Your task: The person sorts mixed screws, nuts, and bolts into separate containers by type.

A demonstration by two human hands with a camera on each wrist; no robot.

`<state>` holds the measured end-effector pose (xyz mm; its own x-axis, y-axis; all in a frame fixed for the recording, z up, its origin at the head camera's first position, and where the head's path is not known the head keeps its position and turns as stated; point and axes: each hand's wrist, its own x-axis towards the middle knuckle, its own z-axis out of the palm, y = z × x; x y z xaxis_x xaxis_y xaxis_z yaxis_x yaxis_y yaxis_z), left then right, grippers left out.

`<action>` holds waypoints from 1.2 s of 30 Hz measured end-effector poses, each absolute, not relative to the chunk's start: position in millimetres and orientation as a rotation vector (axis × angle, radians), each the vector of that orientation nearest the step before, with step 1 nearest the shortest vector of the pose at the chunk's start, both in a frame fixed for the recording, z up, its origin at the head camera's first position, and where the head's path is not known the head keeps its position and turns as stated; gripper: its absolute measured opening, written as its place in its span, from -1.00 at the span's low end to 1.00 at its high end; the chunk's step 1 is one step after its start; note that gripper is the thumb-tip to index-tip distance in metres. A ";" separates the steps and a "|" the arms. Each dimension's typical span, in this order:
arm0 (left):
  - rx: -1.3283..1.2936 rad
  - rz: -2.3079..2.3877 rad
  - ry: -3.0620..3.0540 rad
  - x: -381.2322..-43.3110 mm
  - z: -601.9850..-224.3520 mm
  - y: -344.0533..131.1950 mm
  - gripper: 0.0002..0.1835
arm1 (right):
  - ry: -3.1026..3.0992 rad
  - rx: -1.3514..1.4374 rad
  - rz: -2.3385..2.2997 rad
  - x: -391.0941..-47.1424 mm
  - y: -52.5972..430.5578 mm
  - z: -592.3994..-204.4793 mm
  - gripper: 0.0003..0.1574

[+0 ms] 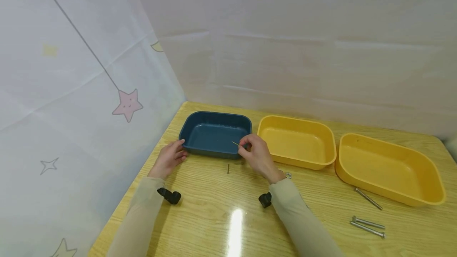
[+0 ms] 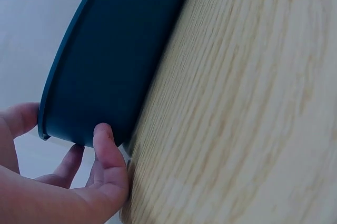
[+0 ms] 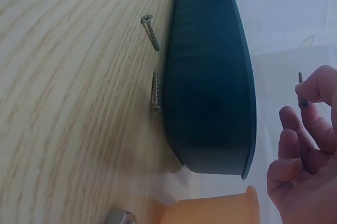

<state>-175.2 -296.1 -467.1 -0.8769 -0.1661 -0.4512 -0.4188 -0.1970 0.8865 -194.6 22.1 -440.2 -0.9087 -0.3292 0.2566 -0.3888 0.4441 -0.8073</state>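
My right hand point(image 1: 258, 156) pinches a small screw point(image 1: 235, 143) between thumb and fingertips, over the front right corner of a dark blue bin point(image 1: 208, 154). In the right wrist view the held screw point(image 3: 300, 78) points upward, its head at the fingertips. At the bin's left end, my left hand point(image 1: 171, 158) holds the corner, thumb at the rim and fingers against the outer wall, as the left wrist view shows. Two more small screws, one screw point(image 3: 151, 32) and another screw point(image 3: 155, 91), lie on the table just in front of the bin.
Right of the blue bin stand a yellow bin point(image 1: 296, 161) and a second yellow bin point(image 1: 389, 195). A nut point(image 1: 288, 175) lies beside my right wrist. Several long bolts point(image 1: 367, 199) lie on the wooden table point(image 1: 200, 209) at right. A curtain point(image 1: 285, 62) hangs behind.
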 end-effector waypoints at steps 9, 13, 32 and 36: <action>-0.691 2.177 1.887 -175.3 -467.8 -296.1 -0.40 | -2.606 0.701 1.385 -203.9 15.6 -446.1 -0.95; -0.694 2.163 1.895 -175.1 -467.3 -296.0 -0.34 | -2.590 0.729 1.355 -205.4 13.8 -448.9 -0.94; -0.698 2.182 1.874 -176.1 -468.1 -292.9 -0.29 | -2.750 0.746 1.153 -204.3 6.6 -454.2 -0.89; -0.690 2.178 1.880 -175.4 -468.0 -293.5 -0.32 | -2.752 0.750 1.149 -203.4 6.4 -453.6 -0.89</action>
